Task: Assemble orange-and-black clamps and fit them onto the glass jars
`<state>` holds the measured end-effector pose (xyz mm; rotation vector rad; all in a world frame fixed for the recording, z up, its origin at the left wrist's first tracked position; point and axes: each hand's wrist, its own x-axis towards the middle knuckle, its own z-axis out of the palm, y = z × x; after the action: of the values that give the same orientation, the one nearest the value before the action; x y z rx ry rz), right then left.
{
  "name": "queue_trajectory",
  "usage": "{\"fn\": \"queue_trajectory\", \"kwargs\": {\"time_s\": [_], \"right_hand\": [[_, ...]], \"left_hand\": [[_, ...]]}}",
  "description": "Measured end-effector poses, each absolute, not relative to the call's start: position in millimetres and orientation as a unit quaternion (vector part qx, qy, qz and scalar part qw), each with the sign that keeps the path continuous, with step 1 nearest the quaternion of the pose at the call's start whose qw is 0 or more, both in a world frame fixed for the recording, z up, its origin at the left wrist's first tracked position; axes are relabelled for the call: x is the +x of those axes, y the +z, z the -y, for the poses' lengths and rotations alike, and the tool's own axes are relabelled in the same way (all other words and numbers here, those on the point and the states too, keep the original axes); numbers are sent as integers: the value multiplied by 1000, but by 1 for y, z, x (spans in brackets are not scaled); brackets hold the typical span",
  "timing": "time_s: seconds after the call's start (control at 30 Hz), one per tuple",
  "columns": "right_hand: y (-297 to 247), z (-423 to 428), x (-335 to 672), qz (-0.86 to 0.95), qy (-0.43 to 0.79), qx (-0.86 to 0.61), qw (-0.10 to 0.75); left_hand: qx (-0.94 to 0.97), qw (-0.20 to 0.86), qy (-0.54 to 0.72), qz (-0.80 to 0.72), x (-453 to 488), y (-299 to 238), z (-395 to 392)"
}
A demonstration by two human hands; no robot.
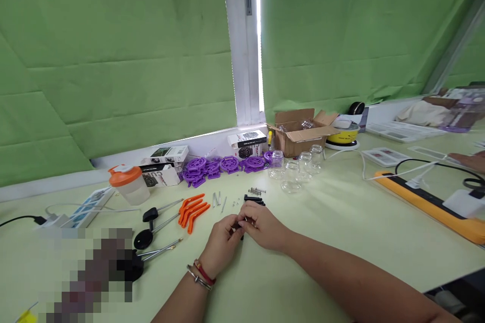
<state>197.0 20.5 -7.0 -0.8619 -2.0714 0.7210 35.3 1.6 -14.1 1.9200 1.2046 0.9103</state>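
Note:
My left hand [222, 245] and my right hand [263, 224] meet at the middle of the pale green table [341, 222]. Both are pinched together on a small black part [241, 225] between the fingertips. A red band and a metal bracelet sit on my left wrist. Just beyond the hands lie a few more black parts [253, 200], small springs [257, 191] and short metal pins [217, 199]. Orange plastic levers [194, 209] lie to the left of the pins.
Black-handled screwdrivers [151, 227] lie at the left. Purple wheel-shaped parts [223, 165], an orange-lidded shaker [129, 184], small boxes [166, 166], glass jars [297, 166] and a cardboard box [299, 133] line the back. An orange power strip [428, 204] lies right; another person's hand [470, 161] is at the far right.

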Motion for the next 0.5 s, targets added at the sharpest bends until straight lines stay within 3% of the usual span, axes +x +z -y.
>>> {"fn": "queue_trajectory", "kwargs": {"time_s": [0.5], "right_hand": [[-12, -23, 197, 801, 300, -338, 392]], "left_hand": [[737, 349, 362, -451, 36, -12, -1]]}}
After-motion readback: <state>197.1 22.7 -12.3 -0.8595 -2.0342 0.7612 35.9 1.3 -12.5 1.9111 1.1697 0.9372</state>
